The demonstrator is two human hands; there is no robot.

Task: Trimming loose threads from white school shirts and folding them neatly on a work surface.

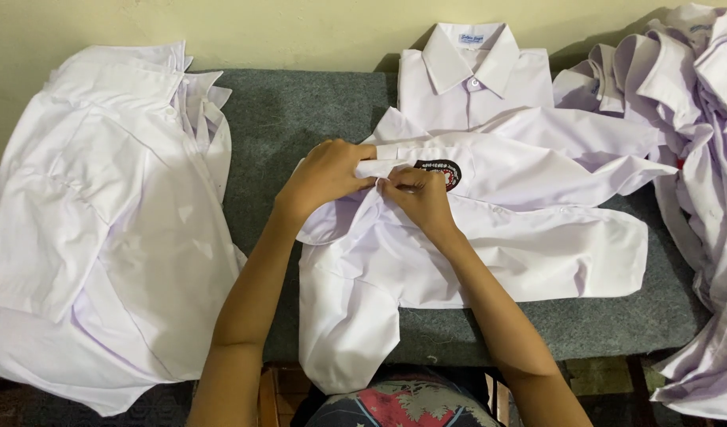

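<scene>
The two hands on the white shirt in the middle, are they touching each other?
Touching. The head view shows the left hand and right hand meeting fingertip to fingertip, both pinching the white shirt beside its dark round badge.

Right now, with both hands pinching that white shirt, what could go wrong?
1. The shirt already hangs over the front edge of the grey table, so a tug from the left hand or right hand might slide it off.
2. Both hands bunch the cloth beside the dark badge, which could leave creases.
3. The white pile on the right lies very close, so sleeves might tangle.
</scene>
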